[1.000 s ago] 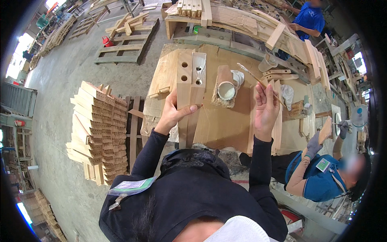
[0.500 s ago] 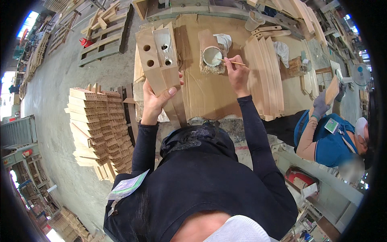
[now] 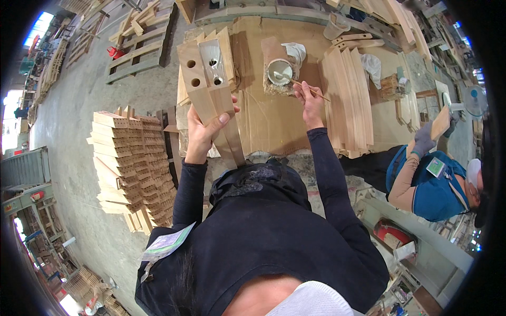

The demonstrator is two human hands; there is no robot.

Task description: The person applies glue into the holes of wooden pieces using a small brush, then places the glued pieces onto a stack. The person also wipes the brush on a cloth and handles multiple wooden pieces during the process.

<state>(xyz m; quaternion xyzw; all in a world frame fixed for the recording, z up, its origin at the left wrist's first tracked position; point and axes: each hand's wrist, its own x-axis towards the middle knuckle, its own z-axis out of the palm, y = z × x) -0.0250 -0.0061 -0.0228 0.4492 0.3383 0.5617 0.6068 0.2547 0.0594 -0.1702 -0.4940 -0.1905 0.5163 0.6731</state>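
Observation:
My left hand (image 3: 204, 131) is wrapped round two wooden pieces held side by side, their drilled ends tilted up and away from me. The left wooden piece (image 3: 192, 71) has two bare holes in its end face. White glue covers the end of the right wooden piece (image 3: 213, 58), around its two holes. Between thumb and fingers my right hand (image 3: 311, 104) pinches a thin wooden stick (image 3: 312, 90). The stick's far end reaches into a round pot (image 3: 280, 72) of white glue, which stands on a crusted block on the cardboard.
Brown cardboard (image 3: 274, 126) covers the table. Long boards (image 3: 348, 100) lie stacked at right, near a clear plastic cup (image 3: 336, 26). Left of me rises a tall stack of drilled pieces (image 3: 132, 163). A co-worker (image 3: 435, 179) at right holds a board in gloved hands.
My right hand has shifted slightly down and right, and the stick now slants more steeply from the pot. The left hand and its wooden pieces have hardly moved.

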